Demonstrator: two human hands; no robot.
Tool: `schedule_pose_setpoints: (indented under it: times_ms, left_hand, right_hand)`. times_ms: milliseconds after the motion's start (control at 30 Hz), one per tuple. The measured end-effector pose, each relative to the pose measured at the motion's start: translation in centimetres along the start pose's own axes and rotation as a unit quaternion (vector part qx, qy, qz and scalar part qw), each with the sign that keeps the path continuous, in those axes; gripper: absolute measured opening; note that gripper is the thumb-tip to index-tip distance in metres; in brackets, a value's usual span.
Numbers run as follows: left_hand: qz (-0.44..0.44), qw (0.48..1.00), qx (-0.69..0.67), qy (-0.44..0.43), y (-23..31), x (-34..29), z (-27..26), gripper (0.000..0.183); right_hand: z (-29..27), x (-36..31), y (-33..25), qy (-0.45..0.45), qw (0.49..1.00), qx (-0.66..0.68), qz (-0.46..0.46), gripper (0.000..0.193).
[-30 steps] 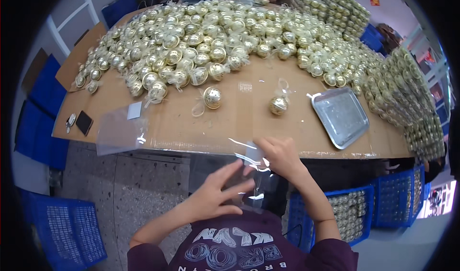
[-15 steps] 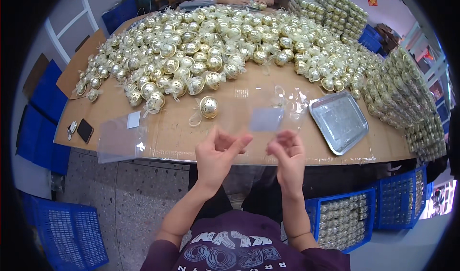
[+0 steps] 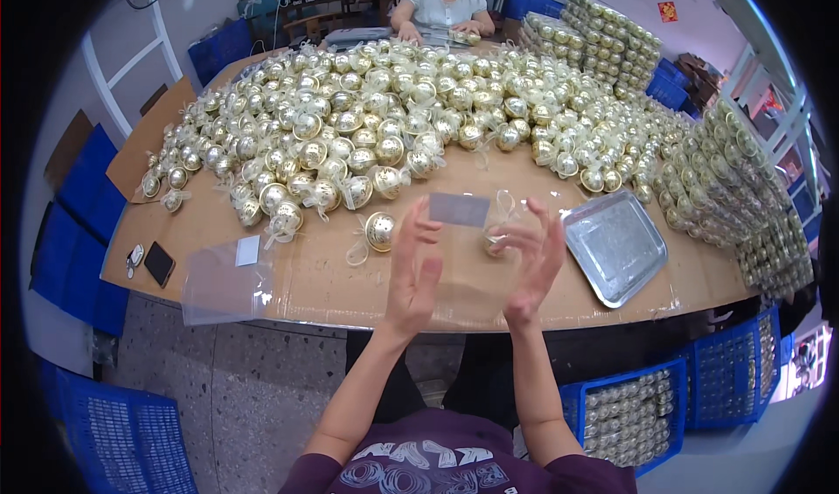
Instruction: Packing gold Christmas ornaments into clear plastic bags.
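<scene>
A clear plastic sleeve with a pale grey rectangular label [image 3: 459,209] is raised between my two hands, its transparent edges hard to make out. At its left side is my left hand [image 3: 413,276], with fingers pointing up and the thumb apart from them. Across from it, my right hand [image 3: 531,267] curves round the sleeve's right side with fingers spread. Behind the right fingers, a gold bauble with a ribbon loop [image 3: 504,204] is partly hidden. Another gold bauble [image 3: 379,231] lies on the table just beyond my left hand.
A large heap of gold baubles [image 3: 350,136] covers the far table. To the right are a metal tray [image 3: 615,248] and stacked packs of baubles [image 3: 730,166]. At left lie a flat clear sleeve [image 3: 218,284] and a phone [image 3: 158,263]. Another person [image 3: 444,5] sits opposite.
Both hands have gone from pinching to stretched fingers and moved slightly farther apart. The label has shifted left between them. My view has tilted up, showing more of the person opposite.
</scene>
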State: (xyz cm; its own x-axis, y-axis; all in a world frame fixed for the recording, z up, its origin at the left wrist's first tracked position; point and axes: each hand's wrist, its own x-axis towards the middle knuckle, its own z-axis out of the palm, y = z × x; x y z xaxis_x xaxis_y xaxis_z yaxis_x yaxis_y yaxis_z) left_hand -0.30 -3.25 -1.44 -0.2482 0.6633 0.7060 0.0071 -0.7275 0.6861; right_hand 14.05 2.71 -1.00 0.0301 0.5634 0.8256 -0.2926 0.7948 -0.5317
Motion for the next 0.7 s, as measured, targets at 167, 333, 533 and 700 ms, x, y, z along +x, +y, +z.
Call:
schedule_pose_setpoints:
  times_ms: [167, 333, 533, 700]
  left_hand:
    - [0.104, 0.984, 0.144, -0.019, 0.6, 0.8, -0.3, 0.054]
    - [0.137, 0.973, 0.172, -0.071, 0.3, 1.9, -0.2, 0.046]
    - [0.09, 0.995, 0.051, 0.005, -0.5, 2.2, -0.1, 0.038]
    - [0.013, 0.993, -0.068, 0.1, 0.8, 3.2, 0.5, 0.052]
  right_hand:
    - [-1.6, 1.5, -0.9, -0.097, 0.993, -0.045, 0.054, 0.048]
    - [-1.8, 2.0, -0.2, -0.061, 0.992, 0.079, 0.07, 0.038]
    - [0.2, 2.4, -0.3, -0.041, 0.992, 0.078, 0.095, 0.033]
    - [1.1, 3.0, -1.3, -0.021, 0.984, 0.099, 0.144, 0.046]
